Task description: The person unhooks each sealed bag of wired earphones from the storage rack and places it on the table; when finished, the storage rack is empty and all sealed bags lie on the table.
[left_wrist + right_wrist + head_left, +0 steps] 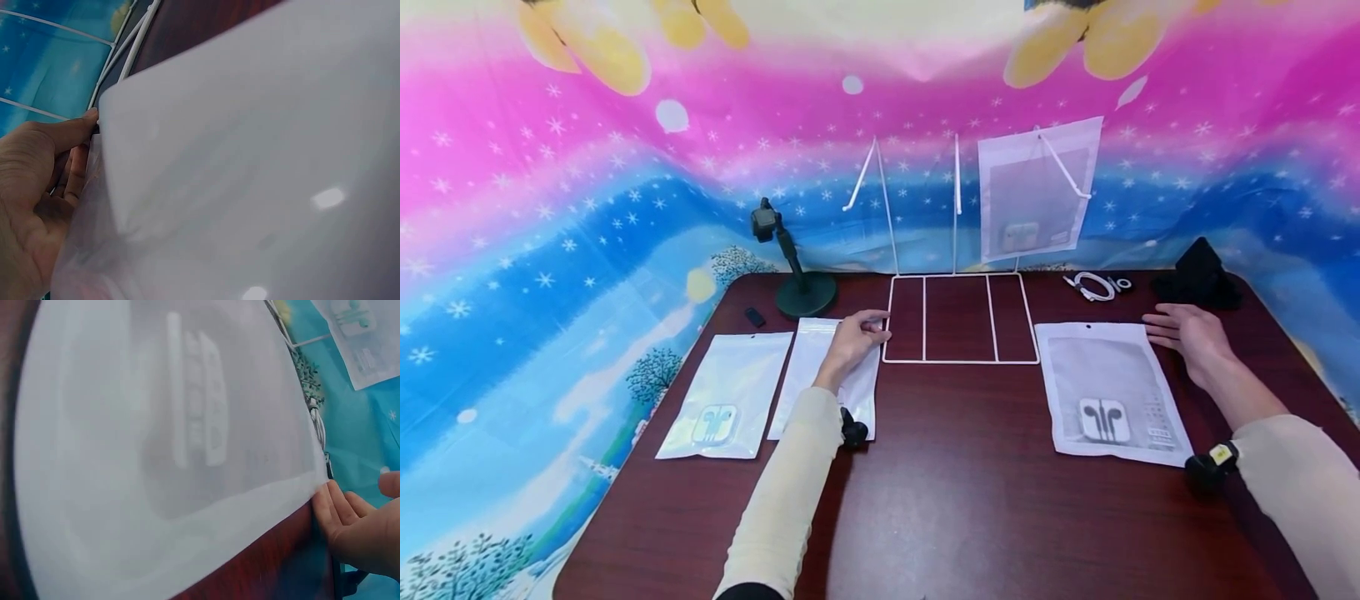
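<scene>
My left hand [856, 337] reaches over a white zip bag [805, 358], fingertips right at the bag's upper right edge, beside the white wire rack [958, 362]. In the left wrist view, the thumb and fingers stand apart at the edge of that bag [237, 156], which hides part of the fingers. On the other side, my right hand [1198, 337] touches the upper right edge of another zip bag [1097, 358] with straight fingers. Boxed earphones [1105, 419] show through this frosted bag. Its front fills most of the right wrist view.
A third zip bag [760, 358] with earphones lies far left. Another bag [1033, 192] hangs on the rack's right hook. Behind stand a dark camera stand [805, 292] and a black object [1198, 275]. A coiled white cable [1093, 287] lies at the back right.
</scene>
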A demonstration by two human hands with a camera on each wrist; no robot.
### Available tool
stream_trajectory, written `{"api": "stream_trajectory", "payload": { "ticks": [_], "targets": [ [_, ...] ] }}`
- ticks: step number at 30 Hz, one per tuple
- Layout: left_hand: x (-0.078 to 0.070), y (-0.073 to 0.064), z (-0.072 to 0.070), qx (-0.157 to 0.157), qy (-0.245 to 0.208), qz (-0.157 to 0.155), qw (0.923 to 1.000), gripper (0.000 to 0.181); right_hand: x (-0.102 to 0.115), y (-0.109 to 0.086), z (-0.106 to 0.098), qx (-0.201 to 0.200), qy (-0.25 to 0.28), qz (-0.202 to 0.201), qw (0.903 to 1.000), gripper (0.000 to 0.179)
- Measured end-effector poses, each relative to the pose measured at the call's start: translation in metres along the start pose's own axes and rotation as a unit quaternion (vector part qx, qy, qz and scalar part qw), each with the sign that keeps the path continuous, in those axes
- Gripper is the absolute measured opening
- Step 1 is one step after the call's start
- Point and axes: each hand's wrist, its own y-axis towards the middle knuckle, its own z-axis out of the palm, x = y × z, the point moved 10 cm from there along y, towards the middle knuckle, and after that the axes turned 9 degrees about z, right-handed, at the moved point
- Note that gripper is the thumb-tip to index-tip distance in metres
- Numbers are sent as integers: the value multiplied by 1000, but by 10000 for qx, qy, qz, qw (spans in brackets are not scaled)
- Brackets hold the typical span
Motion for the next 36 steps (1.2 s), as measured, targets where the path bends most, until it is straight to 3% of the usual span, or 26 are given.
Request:
{"api": "stream_trajectory", "payload": {
  "ticks": [2, 5, 11, 15, 18, 22, 26, 31, 36],
  "targets": [
    [0, 0, 0, 8, 21, 17, 10000, 39, 1, 0, -1, 130, 548, 21, 9984, 62],
    [-1, 0, 0, -17, 29, 92, 10000, 38, 5, 1, 0, 360, 1455, 77, 9887, 64],
    [-3, 0, -2, -19, 40, 124, 9999, 38, 31, -1, 11, 622, 2192, -49, 9737, 46],
    [-2, -1, -3, -15, 42, 112, 9999, 39, 64, -3, 24, 816, 2263, -289, 9702, 41],
    [-3, -1, -3, -9, 48, 128, 9999, 39, 92, -5, 30, 915, 2189, -583, 9697, 55],
    [-3, 0, -2, -5, 50, 119, 9999, 39, 122, -7, 36, 738, 1949, -856, 9743, 70],
    [-2, 0, -2, -21, 55, 84, 9999, 39, 146, -5, 48, 541, 1818, -899, 9777, 69],
    [-2, 0, -2, -33, 38, 76, 10000, 40, 171, -4, 64, 576, 1786, -939, 9777, 68],
    [-1, 0, -2, -14, 39, 88, 10000, 40, 187, -3, 74, 477, 1210, -852, 9878, 68]
  ]
}}
